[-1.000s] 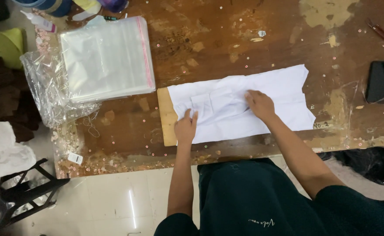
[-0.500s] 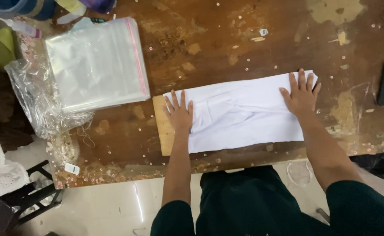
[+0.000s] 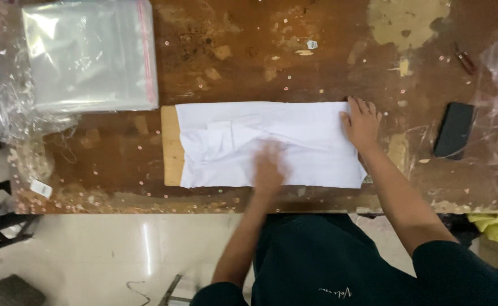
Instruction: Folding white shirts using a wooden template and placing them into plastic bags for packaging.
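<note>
Hands, left (image 3: pixel 269 167) and right (image 3: pixel 361 122), press flat, grip open, on white cloth (image 3: pixel 294 141).

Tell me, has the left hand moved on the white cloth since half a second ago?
Yes. The left hand has slid rightward along the cloth, from beside the wooden board toward the cloth's middle. It shows blurred.

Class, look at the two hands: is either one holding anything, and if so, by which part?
Nothing is gripped. The right hand presses flat on the white garment's right end; the blurred left hand lies on its middle.
</note>
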